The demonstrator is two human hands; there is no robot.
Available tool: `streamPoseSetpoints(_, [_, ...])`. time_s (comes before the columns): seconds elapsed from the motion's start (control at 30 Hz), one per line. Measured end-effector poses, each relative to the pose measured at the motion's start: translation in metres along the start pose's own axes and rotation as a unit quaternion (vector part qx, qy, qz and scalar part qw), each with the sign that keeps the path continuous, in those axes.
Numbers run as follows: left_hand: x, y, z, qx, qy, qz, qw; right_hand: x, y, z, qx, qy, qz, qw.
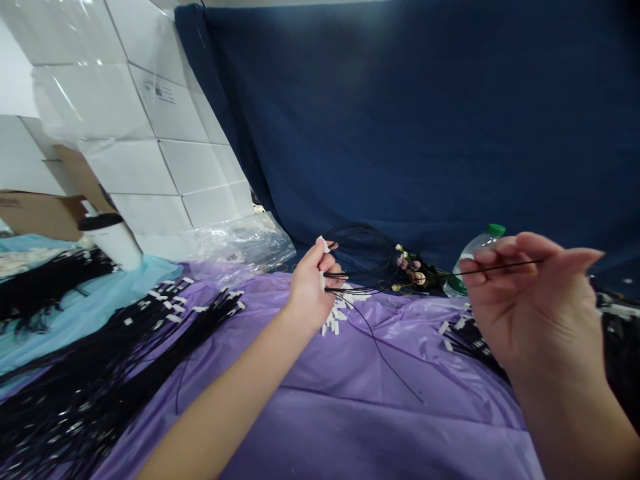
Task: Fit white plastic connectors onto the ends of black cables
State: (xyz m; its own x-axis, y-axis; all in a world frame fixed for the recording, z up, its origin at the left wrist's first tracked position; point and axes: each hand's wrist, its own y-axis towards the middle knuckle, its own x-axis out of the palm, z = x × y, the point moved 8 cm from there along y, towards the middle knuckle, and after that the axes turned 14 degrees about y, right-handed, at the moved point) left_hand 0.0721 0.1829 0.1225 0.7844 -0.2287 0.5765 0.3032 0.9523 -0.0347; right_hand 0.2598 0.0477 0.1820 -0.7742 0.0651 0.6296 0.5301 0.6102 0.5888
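My left hand (314,283) is closed around several thin black cords (367,233) with small white end pieces (324,245). The cords loop out to the right of its fingers, and one loose end hangs down over the purple cloth. On the right, my right hand (537,320) is raised, palm towards me, with its fingers bent. One thin black cord (493,269) stretches across its fingers towards the thumb; the grip on it is partly hidden. Behind my left hand, a cluster of white end pieces (334,321) lies on the cloth.
Bundles of black cords (115,360) with white ends lie at left, with more cords (473,340) at right. A green-capped bottle (480,248) and small artificial flowers (413,270) stand behind. A lidded cup (114,240), white boxes (125,120) and a blue curtain (400,120) border the purple cloth (350,427).
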Motion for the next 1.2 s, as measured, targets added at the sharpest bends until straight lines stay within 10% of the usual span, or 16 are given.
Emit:
streamPoseSetpoints(0.13, [0.005,-0.005,-0.006,0.009,0.041,-0.020,0.999,0.004,-0.003,0.011,0.094,0.068,0.007,0.993])
streamPoseSetpoints(0.27, [0.010,-0.009,-0.008,0.042,0.087,-0.036,0.995,0.012,-0.019,0.026,0.170,-0.150,-0.092,0.970])
streamPoseSetpoints(0.57, [0.024,-0.029,-0.008,0.104,0.151,-0.083,0.980,0.048,-0.039,0.038,0.095,-0.454,-0.294,0.836])
streamPoseSetpoints(1.2, [0.034,-0.040,-0.008,0.110,0.170,-0.130,0.971,0.047,-0.043,0.044,0.127,-0.471,-0.322,0.811])
